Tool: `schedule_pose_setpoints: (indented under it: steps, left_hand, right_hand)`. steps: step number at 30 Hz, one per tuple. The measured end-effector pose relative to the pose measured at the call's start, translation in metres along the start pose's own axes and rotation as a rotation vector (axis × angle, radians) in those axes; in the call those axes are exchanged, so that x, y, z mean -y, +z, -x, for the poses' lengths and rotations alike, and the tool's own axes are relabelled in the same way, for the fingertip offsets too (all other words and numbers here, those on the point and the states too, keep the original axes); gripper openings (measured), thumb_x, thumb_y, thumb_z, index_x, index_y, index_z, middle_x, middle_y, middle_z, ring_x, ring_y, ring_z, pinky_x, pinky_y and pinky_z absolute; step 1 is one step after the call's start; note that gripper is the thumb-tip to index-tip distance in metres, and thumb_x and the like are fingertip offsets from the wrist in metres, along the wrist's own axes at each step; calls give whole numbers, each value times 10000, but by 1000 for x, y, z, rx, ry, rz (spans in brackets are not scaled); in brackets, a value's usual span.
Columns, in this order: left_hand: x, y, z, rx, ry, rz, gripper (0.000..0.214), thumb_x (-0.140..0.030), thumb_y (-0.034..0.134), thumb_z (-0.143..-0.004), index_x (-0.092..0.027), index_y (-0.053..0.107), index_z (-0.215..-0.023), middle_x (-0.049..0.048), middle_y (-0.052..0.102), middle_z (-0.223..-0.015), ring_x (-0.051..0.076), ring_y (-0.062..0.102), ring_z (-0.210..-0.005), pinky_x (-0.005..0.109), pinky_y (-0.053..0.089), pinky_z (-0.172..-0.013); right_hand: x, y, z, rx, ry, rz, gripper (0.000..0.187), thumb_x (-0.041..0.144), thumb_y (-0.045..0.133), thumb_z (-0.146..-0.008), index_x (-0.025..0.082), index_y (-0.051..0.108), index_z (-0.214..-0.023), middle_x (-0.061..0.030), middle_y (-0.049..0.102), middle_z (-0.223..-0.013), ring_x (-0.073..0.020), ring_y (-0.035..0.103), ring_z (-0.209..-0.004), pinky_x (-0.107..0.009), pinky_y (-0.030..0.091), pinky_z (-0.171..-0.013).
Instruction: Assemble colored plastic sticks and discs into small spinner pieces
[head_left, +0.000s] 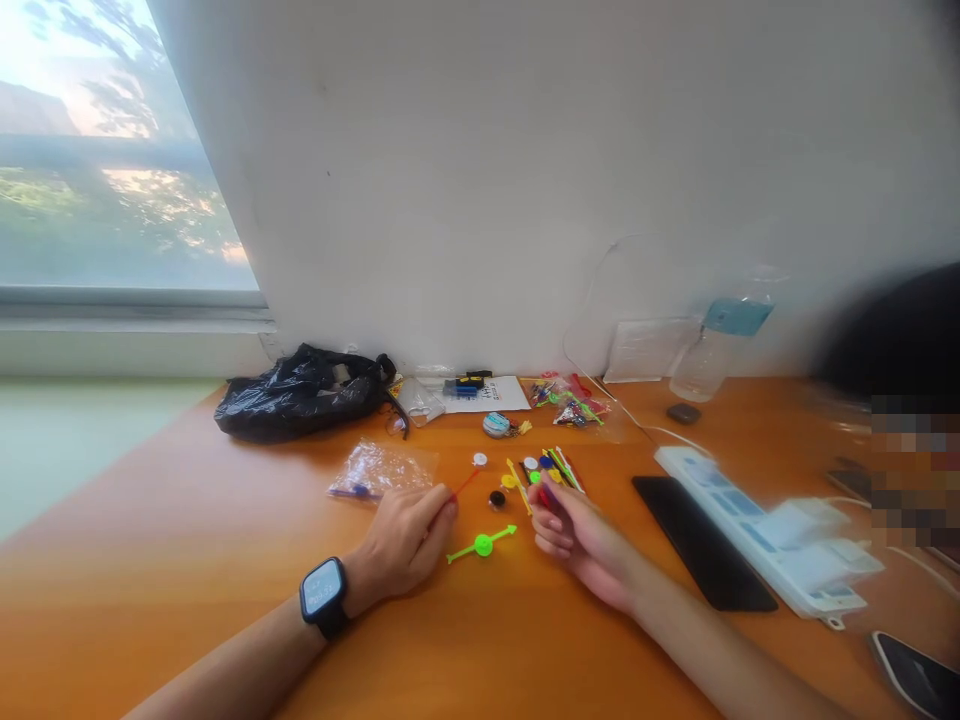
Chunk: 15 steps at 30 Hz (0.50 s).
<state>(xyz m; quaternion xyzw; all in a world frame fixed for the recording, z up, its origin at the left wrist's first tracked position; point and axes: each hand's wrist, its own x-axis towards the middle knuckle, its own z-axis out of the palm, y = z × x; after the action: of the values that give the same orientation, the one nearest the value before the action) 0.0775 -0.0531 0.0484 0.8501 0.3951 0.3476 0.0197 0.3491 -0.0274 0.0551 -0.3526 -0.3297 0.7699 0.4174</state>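
Note:
My left hand (405, 538), wearing a smartwatch (323, 590), pinches one end of a thin red plastic arrow (468, 484). In my right hand (576, 535) a small red plastic piece (547, 493) is held between thumb and fingers, which partly cover it. Between the hands lies a bright green arrow spinner (484, 545) with a round centre. Just beyond are a black disc (496, 498), a white disc (480, 460) and a yellow disc (508, 482). Several coloured arrows (566, 468) and discs lie in a group behind my right hand.
A clear plastic bag (382, 470) and a black bag (304, 395) are at the left. Along the wall sit a paper sheet (502, 396), a round tin (496, 425) and colourful packets (574, 405). A power strip (750, 525), black phone (701, 540) and bottle (701, 360) occupy the right, beside another person's head.

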Motion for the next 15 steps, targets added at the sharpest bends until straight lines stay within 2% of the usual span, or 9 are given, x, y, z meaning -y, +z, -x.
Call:
schedule_pose_setpoints:
  steps: [3, 5, 6, 8, 10, 13, 15]
  left_hand:
    - [-5, 1, -1, -12, -24, 71, 229, -227, 384, -1099, -198, 610, -1123, 50, 715, -872, 179, 655, -739, 299, 429, -672]
    - [-7, 2, -1, -5, -68, 133, 285, -244, 393, -1106, -204, 564, -1330, 68, 752, -991, 191, 697, -844, 301, 487, -754]
    - [-8, 3, -1, -4, -104, 163, 298, -251, 396, -1109, -211, 548, -1362, 67, 758, -1019, 192, 706, -876, 305, 503, -784]
    - [-11, 3, 0, -13, -172, 231, 267, -267, 404, -1110, -220, 567, -1317, 62, 762, -1045, 192, 711, -918, 314, 522, -826]
    - [-13, 2, 0, -41, -206, 306, 235, -280, 409, -1110, -216, 603, -1225, 64, 763, -1041, 189, 708, -909, 315, 534, -826]
    - [-18, -1, -2, -88, -214, 372, 240, -289, 435, -1100, -201, 658, -1116, 78, 764, -999, 185, 698, -846, 309, 549, -793]
    - [-20, -1, -4, -121, -207, 379, 241, -278, 469, -1086, -191, 694, -1077, 88, 764, -978, 190, 697, -845, 305, 552, -782]
  right_hand:
    - [-2, 5, 3, -18, -54, 58, 431, 548, 876, -809, 162, 706, -897, 67, 417, -600, -61, 271, -516, -215, 219, -492]
    - [-2, 8, 5, -28, -82, 77, 436, 556, 866, -818, 170, 711, -949, 48, 473, -643, -72, 338, -548, -214, 265, -515]
    - [-2, 9, 6, -26, -91, 86, 438, 561, 855, -828, 176, 707, -975, 40, 498, -664, -77, 365, -561, -215, 283, -526]
    - [-2, 11, 8, -1, -93, 112, 439, 578, 830, -848, 191, 684, -996, 43, 515, -663, -76, 375, -549, -215, 275, -522]
    - [-3, 11, 8, 26, -84, 157, 433, 588, 816, -860, 198, 641, -933, 73, 471, -598, -59, 307, -488, -212, 214, -492]
    - [-4, 10, 8, 36, -72, 222, 448, 552, 842, -850, 188, 583, -821, 111, 391, -535, -31, 190, -437, -210, 144, -453]
    - [-4, 10, 9, 48, -69, 247, 441, 535, 851, -848, 177, 595, -822, 106, 423, -556, -21, 204, -430, -202, 149, -436]
